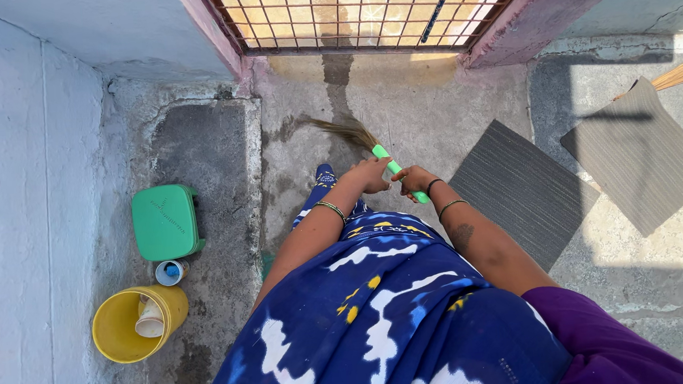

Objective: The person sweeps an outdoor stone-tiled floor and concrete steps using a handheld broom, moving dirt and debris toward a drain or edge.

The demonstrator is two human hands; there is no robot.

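Both hands, left hand (371, 173) and right hand (417, 181), clench the broom (392, 166) handle, bristles angled floorward toward the grated gate (359, 8).

You are standing in the outdoor yard or terrace of a home: bare concrete floor (400, 106), pale painted walls (6, 161) to your hands' left, a metal grille gate (359, 8) just ahead of them, floor mats (520, 190) lying to their right, a bucket (128, 324) sitting down-left.
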